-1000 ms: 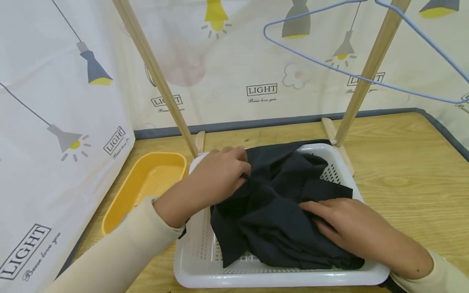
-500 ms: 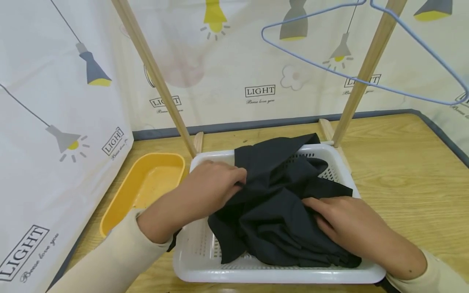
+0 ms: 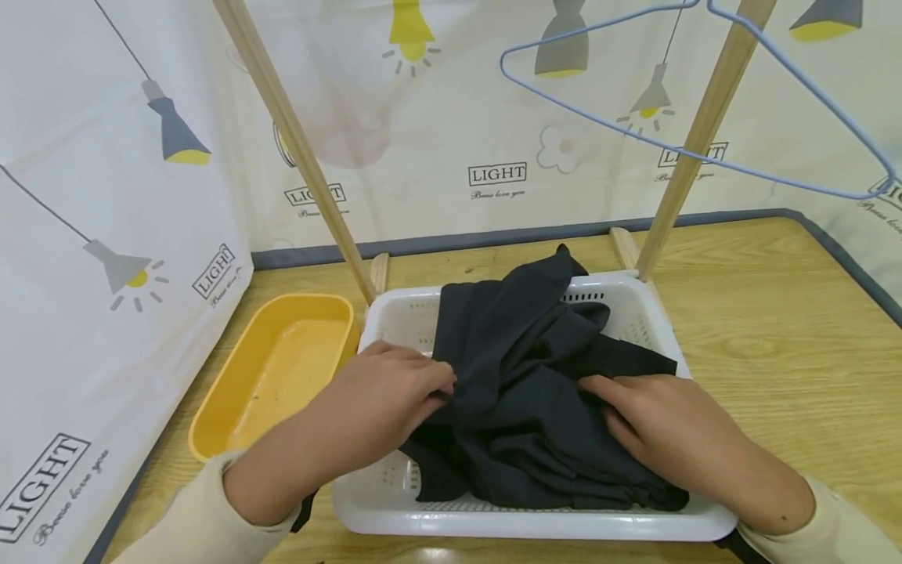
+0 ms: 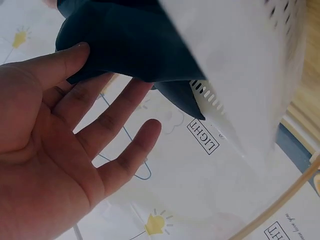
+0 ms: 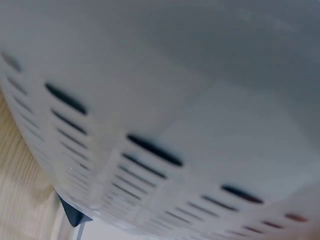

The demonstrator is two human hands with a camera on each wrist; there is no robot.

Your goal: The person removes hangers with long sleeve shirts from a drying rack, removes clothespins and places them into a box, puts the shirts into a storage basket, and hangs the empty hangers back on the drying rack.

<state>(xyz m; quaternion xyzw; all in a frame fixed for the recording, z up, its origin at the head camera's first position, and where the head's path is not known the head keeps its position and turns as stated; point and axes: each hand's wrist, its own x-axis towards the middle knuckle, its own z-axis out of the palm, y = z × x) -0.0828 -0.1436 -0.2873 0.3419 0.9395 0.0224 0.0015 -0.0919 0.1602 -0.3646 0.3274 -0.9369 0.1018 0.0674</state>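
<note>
A crumpled black garment [image 3: 521, 376] lies bunched in a white plastic basket [image 3: 535, 526], with one corner over the far rim. At the garment's left side, my left hand [image 3: 373, 399] pinches an edge of the fabric. The left wrist view shows the thumb on top of the dark cloth [image 4: 125, 45] and fingers beneath, the little finger free. My right hand [image 3: 676, 439] reaches over the basket's right rim and grips a fold between thumb and forefinger; its other fingers are hidden. Only the slotted basket wall [image 5: 200, 125] fills most of the right wrist view.
A yellow tray [image 3: 275, 376] stands left of the basket on the wooden table [image 3: 789, 337]. Behind the basket rise two wooden posts [image 3: 303, 157] of a rack. A blue wire hanger [image 3: 599, 117] hangs at upper right, before a lamp-printed backdrop.
My left hand has moved down and toward me, drawing the garment's left part along. The cloth's far edge has shifted left on the back rim. My right hand stays nearly still.
</note>
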